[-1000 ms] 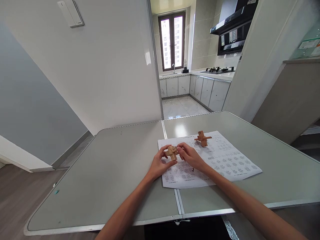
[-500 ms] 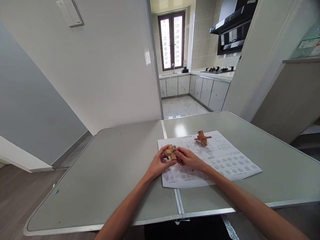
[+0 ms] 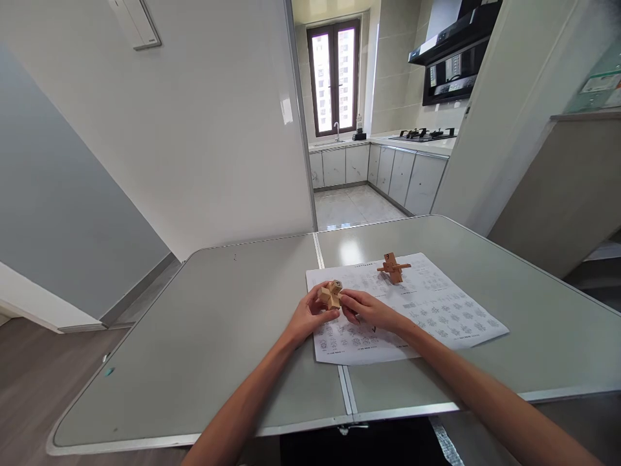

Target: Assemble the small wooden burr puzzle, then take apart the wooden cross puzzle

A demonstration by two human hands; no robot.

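The sheet (image 3: 398, 304) was white, patterned with rows of small grey line drawings. Over its left part, the block figure (image 3: 331, 296) was pale tan with a black mark on one face; on the sheet's far part, a second figure (image 3: 392, 268) was a redder brown, also marked in black. Beneath the sheet, the tabletop (image 3: 204, 336) was greyish green, edged in silver. Beyond the sheet, cabinets (image 3: 356, 163) were white with grey veining.
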